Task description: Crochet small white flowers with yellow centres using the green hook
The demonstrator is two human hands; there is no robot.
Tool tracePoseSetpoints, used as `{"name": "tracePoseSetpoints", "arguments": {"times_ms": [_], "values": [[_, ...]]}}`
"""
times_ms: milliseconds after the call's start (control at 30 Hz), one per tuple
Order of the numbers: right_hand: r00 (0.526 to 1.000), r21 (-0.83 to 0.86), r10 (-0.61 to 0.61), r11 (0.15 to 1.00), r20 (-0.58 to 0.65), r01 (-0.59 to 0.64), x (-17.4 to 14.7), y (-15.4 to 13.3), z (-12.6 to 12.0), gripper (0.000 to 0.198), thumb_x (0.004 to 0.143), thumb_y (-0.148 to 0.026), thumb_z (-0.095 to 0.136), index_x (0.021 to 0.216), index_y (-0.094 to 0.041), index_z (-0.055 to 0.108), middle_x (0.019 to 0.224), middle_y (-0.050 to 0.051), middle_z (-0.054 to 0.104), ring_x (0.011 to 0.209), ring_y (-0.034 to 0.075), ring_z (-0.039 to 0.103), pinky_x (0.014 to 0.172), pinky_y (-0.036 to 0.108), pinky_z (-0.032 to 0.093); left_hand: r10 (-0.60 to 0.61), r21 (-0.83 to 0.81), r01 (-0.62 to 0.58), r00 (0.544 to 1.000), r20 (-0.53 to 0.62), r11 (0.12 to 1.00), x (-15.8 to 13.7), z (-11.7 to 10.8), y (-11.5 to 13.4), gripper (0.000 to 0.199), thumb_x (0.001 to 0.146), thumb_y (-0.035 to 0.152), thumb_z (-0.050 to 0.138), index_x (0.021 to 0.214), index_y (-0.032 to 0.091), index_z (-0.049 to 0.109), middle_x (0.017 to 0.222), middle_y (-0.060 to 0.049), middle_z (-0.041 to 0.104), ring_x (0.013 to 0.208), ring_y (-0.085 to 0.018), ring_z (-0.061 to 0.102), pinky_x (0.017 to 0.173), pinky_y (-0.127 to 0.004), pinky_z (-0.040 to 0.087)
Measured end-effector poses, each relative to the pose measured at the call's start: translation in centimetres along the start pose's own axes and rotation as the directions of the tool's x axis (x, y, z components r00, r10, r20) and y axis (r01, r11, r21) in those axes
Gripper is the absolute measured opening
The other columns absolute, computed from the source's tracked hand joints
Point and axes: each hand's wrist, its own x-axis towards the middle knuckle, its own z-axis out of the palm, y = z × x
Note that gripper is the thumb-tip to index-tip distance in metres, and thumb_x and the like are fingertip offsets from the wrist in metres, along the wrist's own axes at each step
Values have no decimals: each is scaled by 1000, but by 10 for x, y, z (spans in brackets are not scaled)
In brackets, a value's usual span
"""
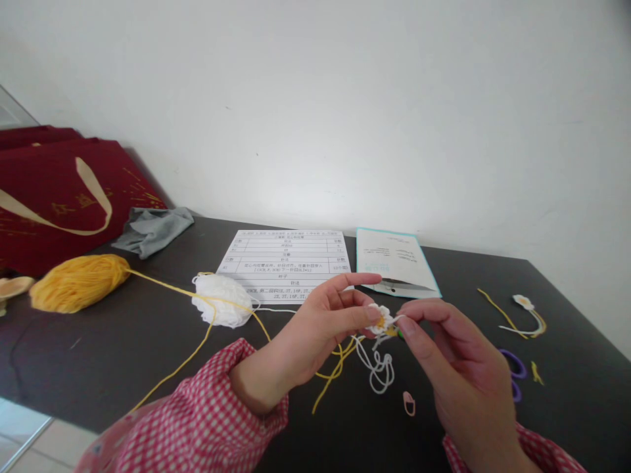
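Note:
My left hand pinches a small crocheted flower with white petals and a yellow centre between thumb and fingers. Its index finger points out to the right, above the flower. Close on the right, my right hand has thumb and index finger pressed together on a strand of white yarn at the flower's edge. A bit of green shows behind the right fingertips; what it belongs to is hidden. Loose white yarn and yellow tails hang or lie below the flower.
A white yarn ball and a yellow skein lie left. Behind are a printed sheet and a blue-edged packet. Another flower, purple-handled scissors and a pink stitch marker lie right. Red bags stand far left.

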Motion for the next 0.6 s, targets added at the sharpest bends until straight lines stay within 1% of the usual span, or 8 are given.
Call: {"name": "tracePoseSetpoints", "arguments": {"times_ms": [133,200,300,467,600], "values": [[1000,-2,19,1000,-9,-19,-1,1,-1,7,89,-21,63,85,-26,66,77,-3,67,63,11,60,54,18,50,-17,-11,17,1000,22,1000,0,0,0,39,70,12,80,108,16,71,73,2,64,66,-9,56,64,-24,42],[1000,0,25,1000,-13,-25,-2,1,-1,6,90,-22,63,86,-26,66,76,-3,67,63,11,60,54,18,49,-26,-2,26,999,26,1000,0,1,0,38,69,12,80,106,16,72,72,2,64,65,-9,56,64,-24,42],[1000,7,19,1000,-23,-18,-2,2,-2,6,90,-22,63,86,-26,66,78,-3,66,66,11,60,58,19,50,-19,16,19,1000,20,1000,-1,2,0,37,69,14,80,105,17,72,73,2,64,65,-9,57,65,-24,43],[999,15,-9,1000,-44,10,-3,3,-3,8,90,-19,63,87,-26,66,80,-2,66,72,13,59,62,20,49,31,68,-30,1000,-2,997,-1,2,-1,38,69,14,81,106,19,72,75,2,63,68,-10,58,70,-26,44],[997,40,-42,998,-66,45,-4,1,-2,11,91,-17,61,89,-27,65,84,-2,64,80,14,59,69,22,49,71,110,-70,997,-11,991,0,1,-3,38,70,12,80,106,20,72,77,3,61,69,-8,57,71,-25,44]]}}
